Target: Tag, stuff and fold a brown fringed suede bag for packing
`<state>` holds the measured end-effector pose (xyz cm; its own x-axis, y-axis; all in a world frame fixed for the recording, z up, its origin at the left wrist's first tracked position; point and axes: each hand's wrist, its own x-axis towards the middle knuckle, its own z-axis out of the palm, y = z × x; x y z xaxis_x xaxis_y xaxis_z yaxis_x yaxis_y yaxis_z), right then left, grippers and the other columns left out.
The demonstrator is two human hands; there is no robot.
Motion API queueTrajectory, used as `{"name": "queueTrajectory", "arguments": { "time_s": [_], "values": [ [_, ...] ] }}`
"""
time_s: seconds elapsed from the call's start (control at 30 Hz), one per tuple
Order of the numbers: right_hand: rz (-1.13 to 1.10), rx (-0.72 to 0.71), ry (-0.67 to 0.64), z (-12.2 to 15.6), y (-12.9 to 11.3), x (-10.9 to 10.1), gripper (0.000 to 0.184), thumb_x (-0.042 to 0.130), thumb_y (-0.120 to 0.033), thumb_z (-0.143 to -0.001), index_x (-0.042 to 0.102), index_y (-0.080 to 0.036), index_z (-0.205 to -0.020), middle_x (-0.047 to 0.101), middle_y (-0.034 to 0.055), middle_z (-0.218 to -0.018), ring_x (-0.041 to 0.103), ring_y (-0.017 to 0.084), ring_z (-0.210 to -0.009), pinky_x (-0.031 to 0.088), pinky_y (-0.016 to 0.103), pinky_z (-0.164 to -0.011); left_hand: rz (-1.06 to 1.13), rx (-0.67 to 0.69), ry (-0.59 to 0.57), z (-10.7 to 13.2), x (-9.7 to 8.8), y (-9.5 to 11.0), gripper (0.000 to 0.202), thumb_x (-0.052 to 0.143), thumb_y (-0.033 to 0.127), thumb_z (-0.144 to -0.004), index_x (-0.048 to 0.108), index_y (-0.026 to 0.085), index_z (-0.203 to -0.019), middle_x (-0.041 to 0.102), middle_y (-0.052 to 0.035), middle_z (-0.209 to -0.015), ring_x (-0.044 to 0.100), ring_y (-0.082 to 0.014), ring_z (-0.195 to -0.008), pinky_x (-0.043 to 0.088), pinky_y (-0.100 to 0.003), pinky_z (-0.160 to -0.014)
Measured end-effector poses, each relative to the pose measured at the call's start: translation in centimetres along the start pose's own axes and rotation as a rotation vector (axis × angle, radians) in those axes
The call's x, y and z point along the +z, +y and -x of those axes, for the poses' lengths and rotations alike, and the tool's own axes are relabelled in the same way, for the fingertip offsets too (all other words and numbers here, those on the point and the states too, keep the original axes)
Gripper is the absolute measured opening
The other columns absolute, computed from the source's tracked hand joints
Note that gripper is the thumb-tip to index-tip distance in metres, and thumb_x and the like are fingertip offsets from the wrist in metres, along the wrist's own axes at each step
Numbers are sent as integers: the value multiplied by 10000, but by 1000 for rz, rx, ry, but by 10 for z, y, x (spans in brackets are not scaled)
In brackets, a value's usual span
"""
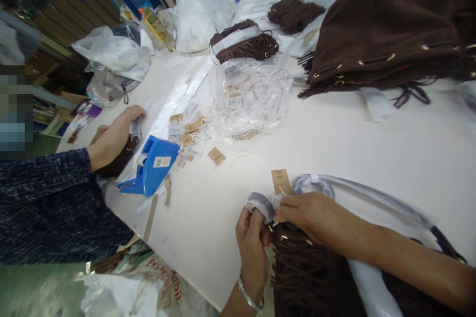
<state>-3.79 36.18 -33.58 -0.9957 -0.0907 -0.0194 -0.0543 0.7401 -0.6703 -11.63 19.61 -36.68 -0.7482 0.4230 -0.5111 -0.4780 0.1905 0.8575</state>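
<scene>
My left hand (253, 245), with a silver bangle at its wrist, is closed on a ring-shaped piece wrapped in pale grey material (260, 205). The ring sits at the eyelet edge of a dark brown fringed bag (308, 272). My right hand (310, 213) is pinched close beside the ring; what lies between its fingertips is mostly hidden. Just above those fingers is a tan cardboard tag (281, 182) with a bit of white string. Behind the right hand, a grey-wrapped strap (357, 185) is coiled at one end and runs right to a dark end piece.
At left, a co-worker's hand (115, 136) rests on another brown item, beside a blue tape dispenser (158, 166). Loose tags (189, 131) and a clear plastic bag (253, 99) lie mid-table. Brown fringed bags (386, 29) are piled behind. The table edge (178, 272) runs at lower left.
</scene>
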Motion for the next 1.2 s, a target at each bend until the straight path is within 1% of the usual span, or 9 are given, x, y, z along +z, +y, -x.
{"name": "queueTrajectory", "arguments": {
  "time_s": [0.13,0.3,0.5,0.63,0.8,0.9,1.0,1.13,1.2],
  "values": [
    [98,-54,22,-1,5,10,119,564,-142,-891,627,-212,-964,629,14,-874,578,151,-749,377,269,-662,1,-8,38,0,2,3,287,593,439,-865,483,202,-747,307,92,-504,236,-73,-432,229,-192,-382],
    [168,-83,33,-2,5,13,65,597,-155,-887,608,-210,-919,622,8,-857,568,160,-737,380,283,-668,24,-25,32,0,3,4,283,587,449,-867,483,206,-767,285,101,-487,209,-73,-422,215,-194,-369],
    [178,-90,45,-2,5,16,47,587,-163,-903,606,-204,-911,627,14,-858,570,167,-757,399,287,-695,14,-36,33,-1,2,4,285,579,459,-876,493,204,-781,296,99,-498,213,-71,-429,218,-192,-374],
    [186,-90,23,-4,3,15,42,597,-156,-898,609,-195,-908,630,19,-860,581,168,-761,406,292,-695,48,-57,31,-2,3,5,283,595,467,-866,508,205,-805,284,101,-502,213,-71,-435,216,-188,-379],
    [157,-59,29,-5,-2,16,73,573,-134,-906,618,-190,-923,643,25,-866,597,163,-772,417,293,-706,95,-46,24,0,5,6,272,626,455,-847,530,200,-842,298,98,-538,208,-64,-449,212,-176,-385],
    [131,-37,38,-3,-3,19,101,546,-128,-914,617,-191,-948,649,31,-892,602,171,-789,430,297,-719,68,-35,9,0,3,6,269,614,454,-859,533,197,-849,303,95,-551,221,-62,-452,222,-171,-388],
    [87,1,9,-2,-3,23,124,530,-125,-917,611,-195,-979,646,34,-916,611,180,-820,444,299,-735,26,-37,-2,-1,1,4,279,602,464,-865,536,194,-856,336,85,-572,254,-63,-468,249,-168,-400],
    [12,73,-27,-1,-5,26,173,495,-94,-915,611,-188,-1003,640,38,-926,620,177,-840,459,296,-754,30,-32,1,-2,0,0,280,606,469,-860,553,196,-889,375,74,-611,288,-67,-496,277,-167,-422],
    [-21,110,-36,0,-7,28,199,475,-79,-913,613,-187,-1008,639,39,-925,622,177,-837,462,298,-763,26,-19,9,-2,0,0,278,614,463,-856,567,192,-891,423,62,-644,339,-70,-523,309,-166,-447]
  ]
}}
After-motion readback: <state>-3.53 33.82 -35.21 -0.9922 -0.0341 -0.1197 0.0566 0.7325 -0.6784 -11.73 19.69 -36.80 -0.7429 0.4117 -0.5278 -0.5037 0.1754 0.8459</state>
